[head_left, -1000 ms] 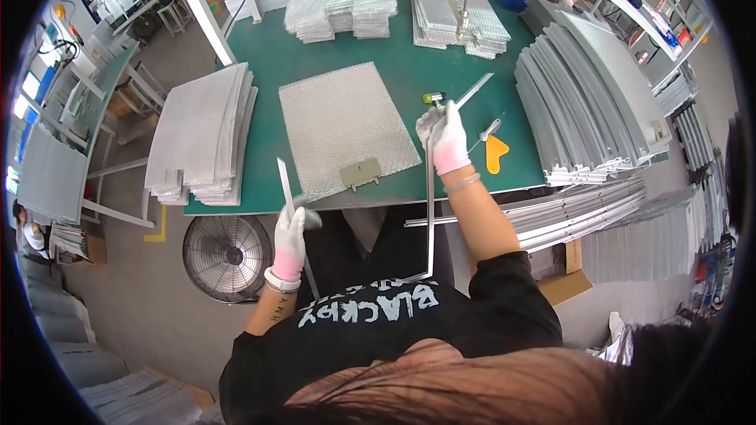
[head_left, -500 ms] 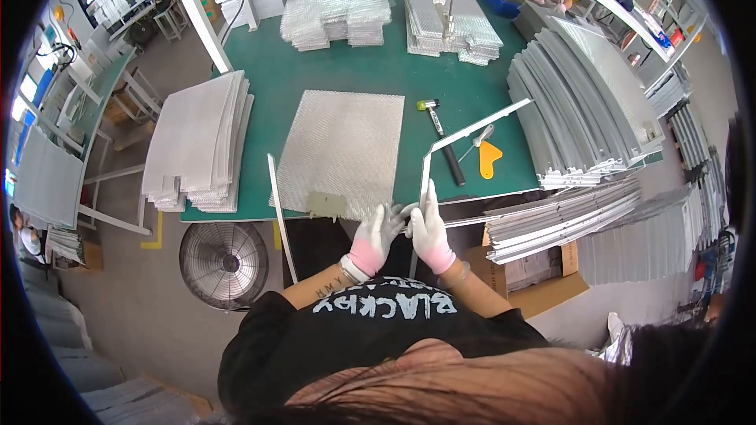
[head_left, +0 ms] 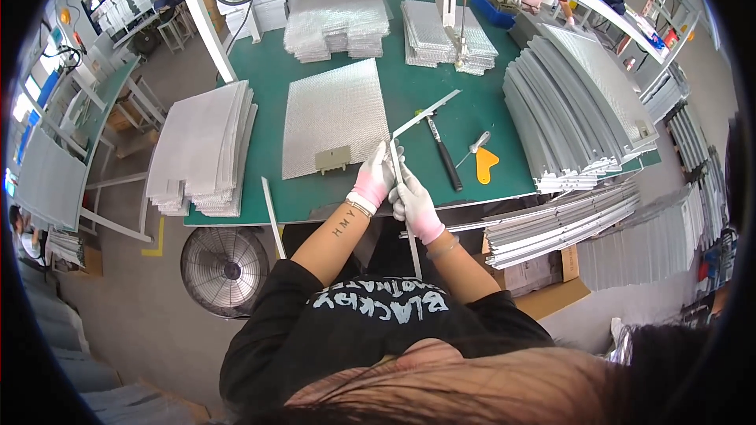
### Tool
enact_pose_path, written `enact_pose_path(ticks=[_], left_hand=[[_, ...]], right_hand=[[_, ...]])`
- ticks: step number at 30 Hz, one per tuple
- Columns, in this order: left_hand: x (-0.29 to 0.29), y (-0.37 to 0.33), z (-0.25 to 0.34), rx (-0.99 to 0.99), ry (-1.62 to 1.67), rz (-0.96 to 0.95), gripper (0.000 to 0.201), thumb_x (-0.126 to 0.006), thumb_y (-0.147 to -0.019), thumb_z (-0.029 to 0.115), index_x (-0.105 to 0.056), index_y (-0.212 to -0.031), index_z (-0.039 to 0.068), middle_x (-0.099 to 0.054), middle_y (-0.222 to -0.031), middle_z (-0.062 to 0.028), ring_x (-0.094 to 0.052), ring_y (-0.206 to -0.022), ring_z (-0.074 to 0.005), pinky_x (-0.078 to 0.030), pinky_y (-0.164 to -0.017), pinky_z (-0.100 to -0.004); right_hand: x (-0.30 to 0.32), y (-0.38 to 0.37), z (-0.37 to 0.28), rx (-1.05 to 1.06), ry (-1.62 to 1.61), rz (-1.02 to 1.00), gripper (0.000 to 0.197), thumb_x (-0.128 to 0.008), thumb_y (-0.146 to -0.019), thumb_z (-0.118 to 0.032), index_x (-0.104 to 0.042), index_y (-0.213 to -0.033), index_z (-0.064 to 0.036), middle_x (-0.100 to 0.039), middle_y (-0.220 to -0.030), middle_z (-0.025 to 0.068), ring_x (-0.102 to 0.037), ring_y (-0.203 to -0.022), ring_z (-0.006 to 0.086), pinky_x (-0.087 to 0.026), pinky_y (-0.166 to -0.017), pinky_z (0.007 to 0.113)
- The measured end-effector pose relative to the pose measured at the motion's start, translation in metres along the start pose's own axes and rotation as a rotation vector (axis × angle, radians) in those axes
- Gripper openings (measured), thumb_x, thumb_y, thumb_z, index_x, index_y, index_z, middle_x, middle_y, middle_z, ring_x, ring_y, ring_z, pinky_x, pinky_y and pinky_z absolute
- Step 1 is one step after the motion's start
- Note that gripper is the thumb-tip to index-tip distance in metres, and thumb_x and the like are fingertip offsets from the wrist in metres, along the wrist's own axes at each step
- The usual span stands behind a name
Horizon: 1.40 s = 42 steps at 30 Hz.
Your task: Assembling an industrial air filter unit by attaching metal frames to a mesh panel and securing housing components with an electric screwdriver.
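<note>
A thin white metal frame strip with a bend in it runs from above the green table toward my body. My left hand, in a white and pink glove, is closed around the strip near its bend, beside the right edge of a silvery mesh panel. Lower on the same strip, my gloved right hand grips it with fingers wrapped round. A small grey-green plate lies on the panel's near edge. Another white strip rises left of my left forearm; whether the two strips join is hidden.
A mallet, a screwdriver and an orange scraper lie to the right. Stacks of mesh panels stand left, at the back and right. A drill press overhangs the back; a floor fan stands lower left.
Both hands have moved away from my body and left, carrying the bent strip to the panel's right edge. The panel has shifted farther back and turned slightly.
</note>
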State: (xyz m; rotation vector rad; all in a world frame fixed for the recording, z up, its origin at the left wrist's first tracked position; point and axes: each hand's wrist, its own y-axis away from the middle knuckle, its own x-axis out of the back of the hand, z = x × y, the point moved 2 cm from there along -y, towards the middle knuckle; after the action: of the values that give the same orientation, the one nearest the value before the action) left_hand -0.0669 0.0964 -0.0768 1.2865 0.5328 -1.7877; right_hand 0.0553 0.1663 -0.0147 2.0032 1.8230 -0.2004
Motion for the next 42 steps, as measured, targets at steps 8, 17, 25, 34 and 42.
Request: enact_pose_path(ticks=[8,17,25,34,42], left_hand=[[0.006,0.017,-0.013,0.211,0.002,-0.416,0.041,-0.047,-0.104,0.036,-0.053,-0.132,0.006,-0.06,-0.119,-0.0099,-0.058,-0.11,-0.0217,-0.049,-0.095,-0.0369],[-0.037,0.126,0.002,0.33,-0.05,-0.104,0.05,-0.049,-0.103,0.038,-0.042,-0.142,0.007,-0.053,-0.138,-0.0114,-0.051,-0.127,-0.0266,-0.039,-0.11,-0.0424],[0.082,0.169,0.191,-0.695,-2.119,0.61,0.043,-0.051,-0.095,0.024,-0.057,-0.131,0.001,-0.054,-0.137,-0.0196,-0.049,-0.13,-0.0344,-0.035,-0.111,-0.0497],[0.074,0.156,0.185,-0.472,-2.108,0.38,0.037,-0.044,-0.097,0.022,-0.061,-0.124,0.004,-0.053,-0.141,-0.0177,-0.04,-0.138,-0.0358,-0.02,-0.118,-0.0518],[0.056,0.148,0.179,-0.607,-1.796,0.268,0.029,-0.049,-0.095,0.015,-0.064,-0.112,-0.002,-0.067,-0.109,-0.0178,-0.065,-0.104,-0.0304,-0.049,-0.093,-0.0353]], right_hand=[[0.011,-0.03,-0.02,0.027,0.3,0.059,0.048,-0.044,-0.102,-0.016,-0.039,-0.149,-0.0079,-0.055,-0.076,0.0053,-0.049,-0.048,0.0105,-0.041,-0.044,0.024],[0.024,-0.091,-0.037,0.098,0.95,0.169,0.107,-0.075,-0.079,-0.033,-0.008,-0.154,0.0031,-0.056,-0.127,0.0336,-0.059,-0.114,0.0435,-0.048,-0.096,0.042],[0.021,-0.081,-0.031,0.136,0.575,0.009,0.099,-0.072,-0.08,-0.009,-0.01,-0.157,-0.0005,-0.051,-0.14,0.0187,-0.057,-0.118,0.0212,-0.045,-0.1,0.032],[0.023,-0.065,-0.041,0.13,0.384,-0.04,0.096,-0.065,-0.083,0.003,-0.01,-0.159,-0.0165,-0.053,-0.085,-0.0004,-0.039,-0.051,0.0052,-0.034,-0.044,0.022],[0.035,-0.043,-0.061,0.265,0.256,-0.011,0.096,-0.06,-0.086,0.01,-0.005,-0.159,-0.0176,-0.056,-0.099,0.0014,-0.041,-0.057,0.0034,-0.034,-0.047,0.019]])
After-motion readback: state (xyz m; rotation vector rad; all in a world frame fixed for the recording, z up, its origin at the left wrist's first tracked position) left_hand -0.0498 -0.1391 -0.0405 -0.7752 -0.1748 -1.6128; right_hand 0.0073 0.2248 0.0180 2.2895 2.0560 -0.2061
